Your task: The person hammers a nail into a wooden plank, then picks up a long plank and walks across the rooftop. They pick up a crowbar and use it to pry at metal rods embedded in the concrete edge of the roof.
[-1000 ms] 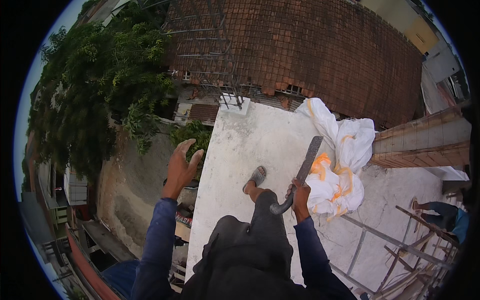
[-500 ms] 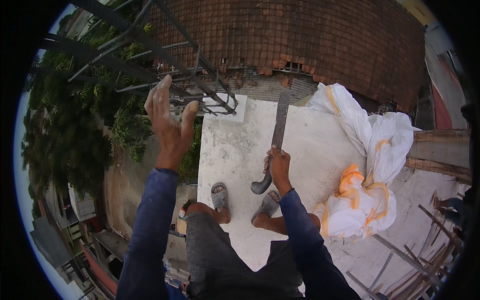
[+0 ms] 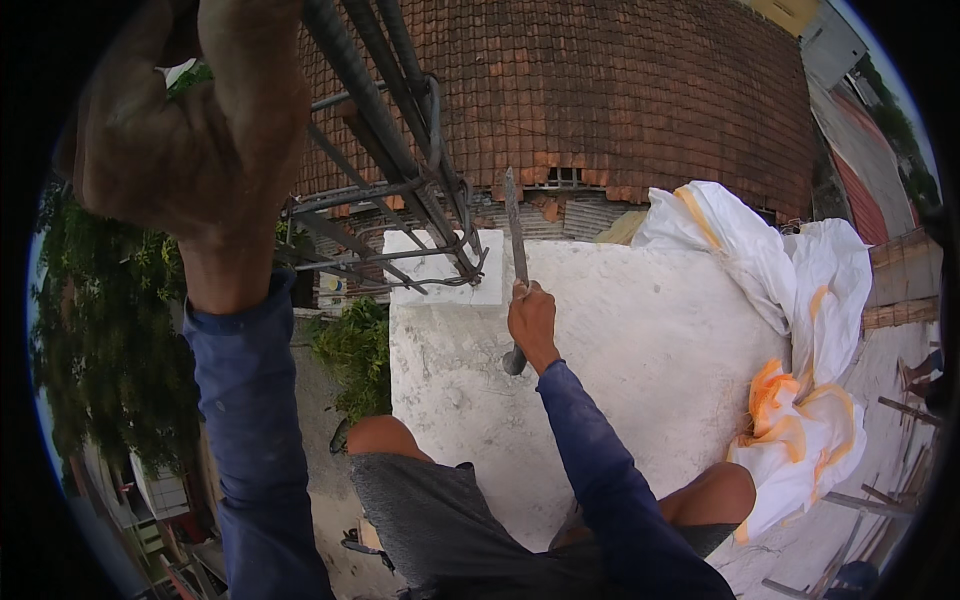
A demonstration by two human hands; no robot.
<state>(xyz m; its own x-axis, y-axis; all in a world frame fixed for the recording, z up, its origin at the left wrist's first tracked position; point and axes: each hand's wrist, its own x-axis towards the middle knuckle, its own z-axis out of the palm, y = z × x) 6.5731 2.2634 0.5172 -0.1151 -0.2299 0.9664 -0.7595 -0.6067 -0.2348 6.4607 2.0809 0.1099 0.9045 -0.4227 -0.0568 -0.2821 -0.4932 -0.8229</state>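
Note:
My right hand (image 3: 533,318) is closed round the handle of a machete (image 3: 514,225), a long, dark, worn blade whose tip points away from me. The handle's rounded butt sticks out below my fist. My left hand (image 3: 205,130) is raised at the upper left, large and close, curled round a dark steel bar; its fingertips are partly cut off and in shadow. Beside it rises a column cage of ribbed rebar (image 3: 375,110) tied with bent stirrups. The cage's foot meets a pale concrete block (image 3: 445,270) at the slab's far left corner.
I am on a whitish concrete slab (image 3: 640,330), with drops beyond its left and far edges. White sacks (image 3: 720,235) with orange bands lie along the right. A tiled roof (image 3: 620,90) spreads beyond. Trees (image 3: 110,330) stand left. Another person's leg (image 3: 922,372) shows far right.
My left hand has gone from open beside the cage to raised and curled near the top. The machete has turned more edge-on. My knees are now bent wider, and the view has shifted.

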